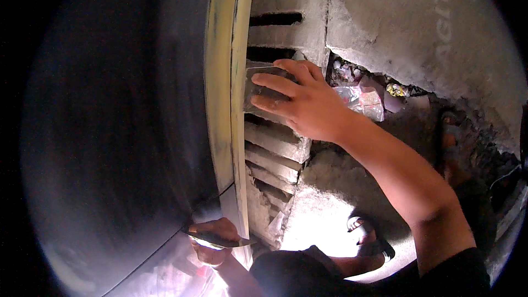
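Observation:
A dark, glossy vehicle body panel (132, 104) fills the left side, with a yellowish, scuffed strip (221, 77) along its edge. My right hand (300, 96) reaches up beside this strip, fingers bent over a thin, greyish sheet (254, 91) that looks partly see-through. The thumb and the underside of the sheet are hidden. Low down, by a seam in the panel, my left hand (212, 253) closes round a thin, flat plate (223, 240) with a narrow tip to the right. Glare blurs its kind.
Beneath the strip runs a slotted concrete drain cover (278, 3). Broken concrete, a clear plastic wrapper (368, 102) and small rubbish (396, 89) lie right of my right hand. My sandalled foot (363, 234) rests on brightly lit concrete.

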Demonstrator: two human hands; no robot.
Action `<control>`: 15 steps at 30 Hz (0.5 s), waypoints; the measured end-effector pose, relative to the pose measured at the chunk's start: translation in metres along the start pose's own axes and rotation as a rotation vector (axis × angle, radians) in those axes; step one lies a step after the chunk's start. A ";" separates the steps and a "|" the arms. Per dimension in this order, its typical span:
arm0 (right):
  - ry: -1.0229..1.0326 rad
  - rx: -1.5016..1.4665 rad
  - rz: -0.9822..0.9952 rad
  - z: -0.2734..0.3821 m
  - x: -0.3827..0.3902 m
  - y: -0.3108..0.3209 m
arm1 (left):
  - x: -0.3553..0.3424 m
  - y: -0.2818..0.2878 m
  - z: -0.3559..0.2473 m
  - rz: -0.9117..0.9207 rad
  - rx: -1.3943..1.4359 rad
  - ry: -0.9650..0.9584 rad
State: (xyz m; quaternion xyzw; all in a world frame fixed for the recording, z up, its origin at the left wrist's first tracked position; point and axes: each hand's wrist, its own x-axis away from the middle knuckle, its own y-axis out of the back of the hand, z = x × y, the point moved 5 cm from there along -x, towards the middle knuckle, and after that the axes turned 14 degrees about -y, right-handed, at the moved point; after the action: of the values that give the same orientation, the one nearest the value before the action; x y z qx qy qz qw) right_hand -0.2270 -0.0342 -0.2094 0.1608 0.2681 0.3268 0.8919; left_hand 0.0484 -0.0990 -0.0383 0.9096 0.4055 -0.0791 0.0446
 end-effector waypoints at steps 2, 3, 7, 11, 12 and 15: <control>0.010 -0.026 -0.039 0.002 -0.008 0.008 | -0.006 -0.012 0.001 0.110 -0.094 -0.045; 0.012 -0.038 -0.058 0.002 -0.011 0.011 | -0.006 -0.010 0.002 0.114 -0.085 -0.034; 0.026 -0.048 -0.049 0.003 -0.019 0.011 | -0.007 -0.006 0.000 0.159 -0.126 -0.018; 0.032 -0.047 -0.040 0.000 -0.019 0.006 | -0.008 -0.012 0.000 0.196 -0.124 -0.066; 0.034 -0.049 -0.034 -0.003 -0.018 0.006 | -0.009 -0.013 -0.001 0.176 -0.124 -0.084; 0.003 0.036 0.032 -0.012 -0.015 0.011 | -0.010 -0.013 -0.002 0.191 -0.069 -0.062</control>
State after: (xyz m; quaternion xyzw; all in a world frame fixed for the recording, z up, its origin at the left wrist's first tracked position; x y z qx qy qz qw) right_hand -0.2491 -0.0352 -0.2084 0.1806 0.2726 0.3362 0.8832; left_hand 0.0319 -0.0972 -0.0347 0.9391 0.3180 -0.0886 0.0956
